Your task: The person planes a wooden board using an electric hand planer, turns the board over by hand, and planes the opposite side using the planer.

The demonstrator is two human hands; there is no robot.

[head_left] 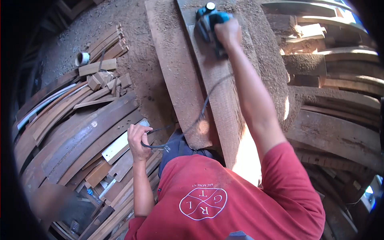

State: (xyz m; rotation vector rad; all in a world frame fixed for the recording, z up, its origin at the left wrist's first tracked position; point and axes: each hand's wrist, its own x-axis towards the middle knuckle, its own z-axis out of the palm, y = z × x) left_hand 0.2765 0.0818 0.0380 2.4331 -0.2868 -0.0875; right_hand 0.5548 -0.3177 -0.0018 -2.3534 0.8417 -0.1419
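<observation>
My right hand is wrapped round the handle of a teal and black electric hand planer. The planer rests on the far part of a long wooden plank. A dark power cord runs back across the plank from near the tool towards my body. Low on the left, my left hand has its fingers curled round a loop of that cord. Beside the plank lies a second wide board, sprinkled with shavings.
Stacked boards fill the left side, with short wood offcuts and a white roll-like ring beyond. More timber is piled on the right. Wood shavings lie thick beside the plank. A blurred patch at lower left cannot be made out.
</observation>
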